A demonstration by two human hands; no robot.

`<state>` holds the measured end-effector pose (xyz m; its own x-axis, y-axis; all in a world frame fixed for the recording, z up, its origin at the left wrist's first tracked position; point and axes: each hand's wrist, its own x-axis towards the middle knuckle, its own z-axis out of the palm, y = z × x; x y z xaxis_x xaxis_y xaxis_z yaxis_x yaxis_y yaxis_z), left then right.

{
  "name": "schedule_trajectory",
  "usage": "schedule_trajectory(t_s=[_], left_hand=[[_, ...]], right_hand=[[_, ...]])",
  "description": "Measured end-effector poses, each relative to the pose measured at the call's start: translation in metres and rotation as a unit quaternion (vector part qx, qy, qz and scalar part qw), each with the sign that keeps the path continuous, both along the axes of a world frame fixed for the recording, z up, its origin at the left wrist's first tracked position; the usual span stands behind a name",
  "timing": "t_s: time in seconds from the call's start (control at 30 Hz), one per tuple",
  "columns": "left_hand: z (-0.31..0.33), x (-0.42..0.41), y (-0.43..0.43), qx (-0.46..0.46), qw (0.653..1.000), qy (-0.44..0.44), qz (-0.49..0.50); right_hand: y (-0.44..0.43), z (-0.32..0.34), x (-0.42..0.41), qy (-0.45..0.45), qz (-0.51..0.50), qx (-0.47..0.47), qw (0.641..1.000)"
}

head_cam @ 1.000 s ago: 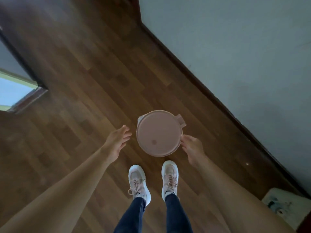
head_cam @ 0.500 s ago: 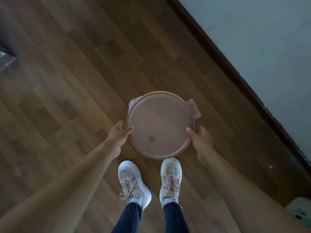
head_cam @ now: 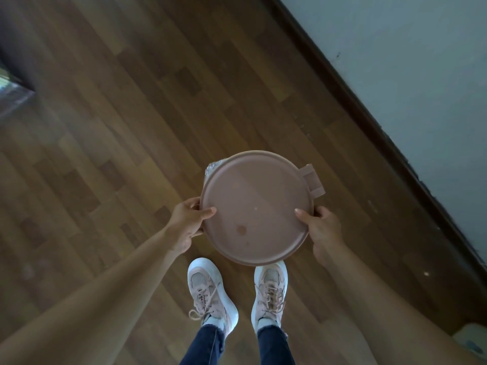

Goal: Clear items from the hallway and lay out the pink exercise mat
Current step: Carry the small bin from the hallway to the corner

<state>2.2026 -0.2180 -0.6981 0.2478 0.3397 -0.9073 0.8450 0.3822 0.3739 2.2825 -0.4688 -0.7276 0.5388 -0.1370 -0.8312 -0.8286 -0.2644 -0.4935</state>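
Observation:
A round pink lidded bin (head_cam: pixel 257 206) with a hinge tab at its upper right hangs above the wooden floor, seen from straight above. A bit of clear plastic liner pokes out at its upper left rim. My left hand (head_cam: pixel 185 222) grips the bin's left edge, thumb on the lid. My right hand (head_cam: pixel 320 229) grips the right edge the same way. The pink exercise mat is not in view.
My two feet in pink and white sneakers (head_cam: pixel 210 293) stand on the wood floor (head_cam: pixel 118 127) just below the bin. A dark baseboard (head_cam: pixel 369 122) and pale wall (head_cam: pixel 421 61) run diagonally on the right. A doorway edge (head_cam: pixel 10 96) shows at far left.
My left hand has reached in and closed on the bin's left edge. Both hands have lifted the bin off the floor toward me, so it looks larger.

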Motion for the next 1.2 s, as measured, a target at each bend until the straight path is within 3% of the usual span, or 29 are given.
schedule_trajectory(t_s=[0.23,0.73,0.93,1.2], left_hand=[[0.092,-0.005,0.026,0.008,0.999,-0.043,0.026],[0.376,-0.041,0.084,0.063,0.972,-0.189,0.122],[0.458,-0.085,0.085,0.097,0.954,-0.213,0.185],[0.513,-0.154,0.063,0.151,0.912,-0.219,0.314]], right_hand=[[0.023,0.094,0.017,-0.018,0.025,0.032,0.999],[0.108,0.394,0.044,-0.112,0.144,0.095,0.979],[0.130,0.469,0.029,-0.121,0.214,0.127,0.961],[0.168,0.532,0.001,-0.128,0.359,0.176,0.907]])
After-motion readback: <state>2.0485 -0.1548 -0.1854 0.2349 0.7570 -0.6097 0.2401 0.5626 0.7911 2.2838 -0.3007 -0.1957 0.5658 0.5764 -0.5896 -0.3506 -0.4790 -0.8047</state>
